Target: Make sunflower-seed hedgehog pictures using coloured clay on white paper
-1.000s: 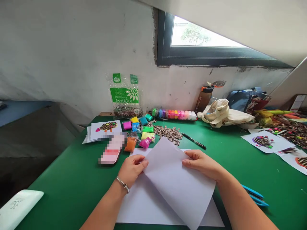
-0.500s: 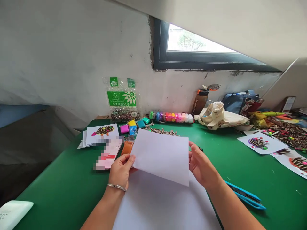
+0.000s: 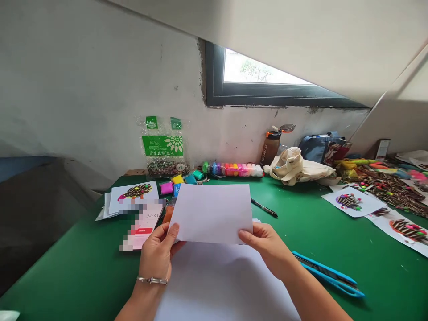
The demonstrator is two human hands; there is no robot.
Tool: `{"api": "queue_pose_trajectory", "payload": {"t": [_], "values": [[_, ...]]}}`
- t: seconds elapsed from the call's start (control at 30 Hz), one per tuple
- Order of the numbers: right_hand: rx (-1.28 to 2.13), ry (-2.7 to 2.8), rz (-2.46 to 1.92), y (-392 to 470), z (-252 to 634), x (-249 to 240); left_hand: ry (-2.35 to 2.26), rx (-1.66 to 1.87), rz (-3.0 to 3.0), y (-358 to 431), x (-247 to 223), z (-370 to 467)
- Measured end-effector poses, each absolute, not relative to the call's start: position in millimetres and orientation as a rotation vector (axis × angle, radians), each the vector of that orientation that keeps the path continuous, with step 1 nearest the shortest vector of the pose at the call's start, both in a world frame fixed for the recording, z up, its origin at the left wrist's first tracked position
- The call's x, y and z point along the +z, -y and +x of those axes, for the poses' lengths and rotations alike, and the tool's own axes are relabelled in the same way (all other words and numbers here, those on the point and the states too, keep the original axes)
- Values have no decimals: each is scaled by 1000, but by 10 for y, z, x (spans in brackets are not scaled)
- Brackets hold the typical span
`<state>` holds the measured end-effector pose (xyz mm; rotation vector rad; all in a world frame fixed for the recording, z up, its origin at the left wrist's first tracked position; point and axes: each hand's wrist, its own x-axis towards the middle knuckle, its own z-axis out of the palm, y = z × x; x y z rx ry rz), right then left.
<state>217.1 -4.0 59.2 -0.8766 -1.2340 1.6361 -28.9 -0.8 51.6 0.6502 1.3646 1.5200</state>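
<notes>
A plain white sheet of paper is held up in front of me, tilted toward my view. My left hand pinches its lower left corner, thumb on top. At the lower right corner my right hand grips it the same way, with the thumb on the near face. Beneath it, larger white paper lies on the green table. To the right of my right forearm lies a blue-handled cutter or snips. A black pen rests beyond my right hand.
Left of the sheet are a phone and a seed-decorated hedgehog picture. Along the wall stand a bag of seeds, colored clay packs, a bottle and a cloth bag. More hedgehog pictures and loose seeds lie right.
My right hand has closed its thumb onto the sheet's right corner; before, its fingers were at the right edge. The sheet is now level, and the pen has come into fuller view.
</notes>
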Motion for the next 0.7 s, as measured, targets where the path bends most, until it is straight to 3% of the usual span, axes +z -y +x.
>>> {"api": "queue_pose_trajectory", "payload": {"t": [0.33, 0.7], "values": [[1435, 980, -1020, -95, 2264, 420, -1369, 1210, 1136, 85, 496, -240], [1301, 970, -1103, -94, 2179, 378, -1464, 1260, 1045, 94, 476, -155]]}}
